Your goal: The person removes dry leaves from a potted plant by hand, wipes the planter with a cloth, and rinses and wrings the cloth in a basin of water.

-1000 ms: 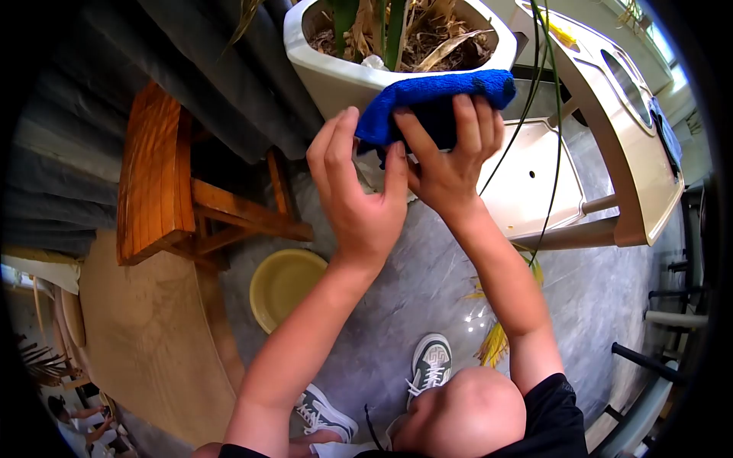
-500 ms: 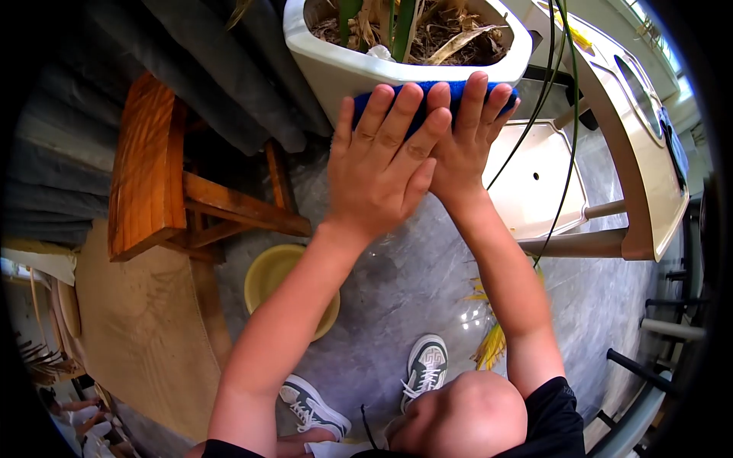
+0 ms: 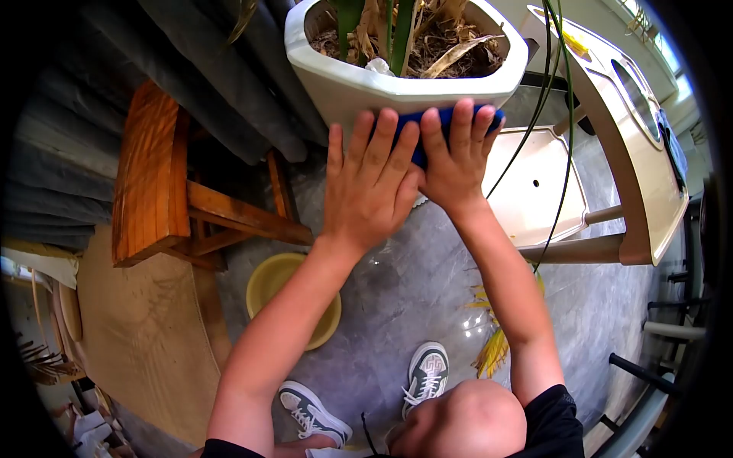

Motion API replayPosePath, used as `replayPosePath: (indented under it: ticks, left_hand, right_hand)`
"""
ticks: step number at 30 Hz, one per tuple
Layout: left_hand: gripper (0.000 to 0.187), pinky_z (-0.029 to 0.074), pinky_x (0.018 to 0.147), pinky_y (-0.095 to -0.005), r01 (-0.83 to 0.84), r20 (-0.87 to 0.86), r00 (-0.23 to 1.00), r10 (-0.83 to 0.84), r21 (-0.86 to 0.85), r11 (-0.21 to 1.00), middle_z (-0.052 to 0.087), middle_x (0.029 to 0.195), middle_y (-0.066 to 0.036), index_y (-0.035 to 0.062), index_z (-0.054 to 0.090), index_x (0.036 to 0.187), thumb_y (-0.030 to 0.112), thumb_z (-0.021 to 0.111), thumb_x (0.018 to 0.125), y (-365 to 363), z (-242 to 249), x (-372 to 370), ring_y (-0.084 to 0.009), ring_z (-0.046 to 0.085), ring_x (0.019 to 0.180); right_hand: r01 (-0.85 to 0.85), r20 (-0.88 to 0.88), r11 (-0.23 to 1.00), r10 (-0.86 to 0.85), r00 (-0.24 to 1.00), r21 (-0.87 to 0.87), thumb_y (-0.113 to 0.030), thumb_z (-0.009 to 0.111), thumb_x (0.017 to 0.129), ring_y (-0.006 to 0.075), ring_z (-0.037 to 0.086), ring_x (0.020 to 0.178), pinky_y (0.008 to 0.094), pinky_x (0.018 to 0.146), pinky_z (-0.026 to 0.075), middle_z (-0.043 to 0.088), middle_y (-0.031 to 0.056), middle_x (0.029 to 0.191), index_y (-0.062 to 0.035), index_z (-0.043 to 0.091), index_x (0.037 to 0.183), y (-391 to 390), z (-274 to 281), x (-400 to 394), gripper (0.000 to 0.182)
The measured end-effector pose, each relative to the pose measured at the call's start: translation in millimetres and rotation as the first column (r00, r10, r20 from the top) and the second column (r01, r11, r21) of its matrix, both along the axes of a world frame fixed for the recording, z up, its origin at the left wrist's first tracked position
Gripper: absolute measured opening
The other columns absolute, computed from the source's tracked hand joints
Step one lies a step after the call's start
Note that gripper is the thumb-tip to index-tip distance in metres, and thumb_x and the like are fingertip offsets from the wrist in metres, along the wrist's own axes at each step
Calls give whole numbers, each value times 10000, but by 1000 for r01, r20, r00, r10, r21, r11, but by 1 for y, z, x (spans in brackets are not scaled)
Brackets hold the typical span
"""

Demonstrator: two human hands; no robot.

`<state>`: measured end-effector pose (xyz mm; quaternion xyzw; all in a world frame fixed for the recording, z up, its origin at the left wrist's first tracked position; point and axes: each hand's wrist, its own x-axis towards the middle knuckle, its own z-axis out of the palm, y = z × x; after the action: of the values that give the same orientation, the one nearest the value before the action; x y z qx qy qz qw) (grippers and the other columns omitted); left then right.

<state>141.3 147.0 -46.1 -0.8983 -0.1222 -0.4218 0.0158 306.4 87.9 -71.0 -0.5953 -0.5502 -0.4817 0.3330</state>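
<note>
A white plant pot [image 3: 347, 80] with dry leaves and soil stands at the top of the head view. A blue cloth [image 3: 437, 122] lies flat against the pot's near side, just under the rim. My left hand [image 3: 369, 187] and my right hand [image 3: 452, 156] press side by side on the cloth, fingers spread and pointing up. Most of the cloth is hidden beneath the hands; only a strip shows between and above the fingers.
A wooden stool [image 3: 156, 179] stands to the left by dark curtains [image 3: 175, 69]. A yellow basin [image 3: 282, 294] sits on the grey marble floor below my arms. A white table frame [image 3: 634, 145] is at the right. My sneakers [image 3: 424, 370] are near yellow fallen leaves [image 3: 492, 347].
A second ago my hands gripped the bunched cloth near the rim. They then flattened it on the pot's side and have slid it slightly downward.
</note>
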Motion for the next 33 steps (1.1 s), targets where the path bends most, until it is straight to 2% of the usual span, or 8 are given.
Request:
replayPosePath:
  ticks: [5, 8, 10, 15, 18, 24, 28, 33]
  left_hand:
    - [562, 130, 1230, -563, -116, 62, 991, 118, -22, 993, 268, 1658, -201, 52, 461, 1525, 240, 508, 998, -5, 60, 1, -406, 196, 1548]
    - [448, 354, 1128, -515, -137, 233, 966, 116, 75, 988, 529, 1473, -166, 36, 622, 1366, 165, 546, 944, 3, 71, -3, -374, 473, 1371]
    - [396, 416, 1091, -465, -133, 276, 954, 115, 49, 990, 579, 1367, -207, -19, 629, 1308, 108, 639, 933, 3, 72, -8, -392, 534, 1275]
    - [415, 427, 1089, -463, 34, 375, 927, -25, -19, 999, 630, 1314, -181, -11, 622, 1304, 89, 685, 906, 9, 65, -2, -366, 590, 1229]
    - [452, 403, 1119, -458, -61, 164, 985, 49, 69, 996, 636, 1342, -152, 12, 619, 1328, 123, 693, 896, -5, 81, 3, -318, 589, 1266]
    - [526, 337, 1166, -475, -1, 66, 998, -1, 28, 1000, 600, 1367, -173, -17, 591, 1355, 209, 673, 887, -38, 91, 46, -314, 534, 1315]
    - [574, 309, 1192, -483, -71, 17, 997, 70, 34, 997, 577, 1382, -187, -35, 565, 1375, 237, 645, 876, -54, 89, 63, -321, 505, 1340]
    - [594, 269, 1225, -467, -17, 21, 1000, 17, 9, 1000, 541, 1457, -186, -28, 541, 1424, 224, 620, 892, -47, 85, 51, -315, 476, 1390]
  right_hand:
    - [-90, -120, 996, 88, 989, -10, -402, 554, 980, 348, 300, 1511, 523, 1249, 137, 340, 122, 1612, -194, 484, 1500, -3, 78, -28, 565]
    - [-292, -89, 952, 300, 950, 95, -173, 633, 906, 320, 534, 1340, 496, 1180, 338, 577, 104, 1333, -129, 590, 1296, 6, 87, -39, 395]
    - [-220, -77, 975, 219, 973, -2, -150, 609, 906, 318, 589, 1273, 509, 1160, 361, 638, 79, 1225, -125, 609, 1245, 1, 93, -46, 340]
    - [-157, -57, 987, 154, 986, -43, -180, 588, 908, 283, 598, 1260, 498, 1156, 368, 655, 83, 1207, -77, 668, 1171, -3, 99, -41, 294]
    - [-99, -95, 992, 91, 991, -82, -173, 582, 884, 260, 608, 1251, 477, 1164, 368, 657, 90, 1251, -85, 666, 1203, -18, 101, -25, 341]
    - [-105, -112, 993, 98, 989, -53, -285, 579, 938, 335, 560, 1322, 520, 1161, 362, 613, 116, 1369, -91, 621, 1303, -41, 88, 31, 416]
    - [-159, -222, 986, 146, 964, -41, -129, 632, 925, 359, 532, 1343, 501, 1154, 373, 576, 138, 1411, -102, 632, 1316, -48, 86, 44, 393]
    - [-83, -335, 996, 71, 940, -21, -199, 655, 932, 390, 417, 1420, 550, 1190, 290, 463, 174, 1497, -99, 609, 1383, -45, 76, 20, 464]
